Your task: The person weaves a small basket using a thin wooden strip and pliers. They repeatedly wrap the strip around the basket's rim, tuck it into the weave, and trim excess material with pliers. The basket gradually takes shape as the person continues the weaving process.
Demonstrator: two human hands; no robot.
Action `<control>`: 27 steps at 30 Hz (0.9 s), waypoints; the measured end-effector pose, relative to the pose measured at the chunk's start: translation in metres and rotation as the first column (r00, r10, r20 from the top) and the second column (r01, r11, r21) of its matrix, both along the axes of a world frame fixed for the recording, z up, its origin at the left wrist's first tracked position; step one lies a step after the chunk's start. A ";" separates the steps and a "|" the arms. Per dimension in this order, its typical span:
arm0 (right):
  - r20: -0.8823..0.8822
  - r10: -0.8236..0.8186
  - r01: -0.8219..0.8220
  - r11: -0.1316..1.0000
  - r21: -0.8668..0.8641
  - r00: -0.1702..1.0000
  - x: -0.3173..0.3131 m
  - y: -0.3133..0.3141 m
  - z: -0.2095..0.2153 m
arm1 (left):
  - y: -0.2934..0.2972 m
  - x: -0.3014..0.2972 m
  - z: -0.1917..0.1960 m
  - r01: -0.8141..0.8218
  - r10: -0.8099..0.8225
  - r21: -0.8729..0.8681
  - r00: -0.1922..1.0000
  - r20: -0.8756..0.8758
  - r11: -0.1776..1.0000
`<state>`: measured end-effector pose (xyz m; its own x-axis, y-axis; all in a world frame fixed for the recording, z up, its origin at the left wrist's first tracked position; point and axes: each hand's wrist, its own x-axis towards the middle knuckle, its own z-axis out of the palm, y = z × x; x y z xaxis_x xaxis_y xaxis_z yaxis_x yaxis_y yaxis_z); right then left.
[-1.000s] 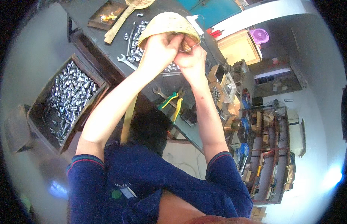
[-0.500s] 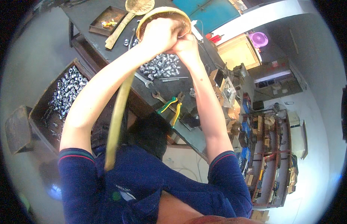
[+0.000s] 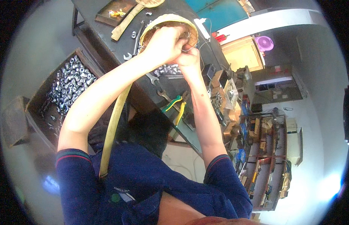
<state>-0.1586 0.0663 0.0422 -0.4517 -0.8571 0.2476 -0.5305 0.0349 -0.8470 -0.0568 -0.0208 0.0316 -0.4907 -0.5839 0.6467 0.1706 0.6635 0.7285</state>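
A round bamboo strainer is tilted over the workbench, its bowl facing me. Its long flat handle passes under my left forearm and ends against my shirt. My left hand reaches into the bowl, thumb and fingers pinched near the right side of the rim. A thin pale wire curves out between the fingertips. Just below, my right hand is closed at the strainer's near right rim, close to the wire; its fingertips are partly hidden behind my left hand.
Metal nuts lie under the strainer, beside wrenches and green-yellow pliers. A second bamboo strainer and a shallow tray are farther back. A bin of metal fittings stands left; boxes line the right.
The strainer and both hands sit slightly lower and farther right in the picture, as does the bench. More of the wire loop shows between my fingers.
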 end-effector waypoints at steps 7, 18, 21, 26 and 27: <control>-0.024 0.062 -0.058 0.989 0.134 0.998 -0.009 0.005 -0.013 | 0.001 -0.012 -0.018 0.004 0.001 0.063 0.998 -0.069 0.998; -0.009 -0.012 0.013 0.998 0.057 1.000 0.003 0.007 -0.014 | 0.002 -0.006 -0.013 0.048 -0.048 0.034 0.999 0.003 0.998; 0.041 -0.006 0.003 0.997 0.072 0.999 0.004 0.007 -0.016 | 0.000 -0.005 -0.013 0.063 -0.063 0.008 0.997 0.044 0.998; 0.042 0.032 -0.036 0.996 0.087 0.999 0.010 0.006 -0.013 | -0.005 -0.001 -0.009 0.104 -0.106 0.021 0.988 0.115 0.994; 0.006 0.030 -0.030 0.996 0.087 1.000 0.008 0.005 -0.014 | -0.005 -0.002 -0.010 0.106 -0.108 0.025 0.988 0.113 0.994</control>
<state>-0.1503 0.0717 0.0282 -0.4264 -0.8886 0.1689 -0.5281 0.0930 -0.8441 -0.0587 -0.0260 0.0218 -0.6207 -0.5357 0.5725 0.1549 0.6321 0.7593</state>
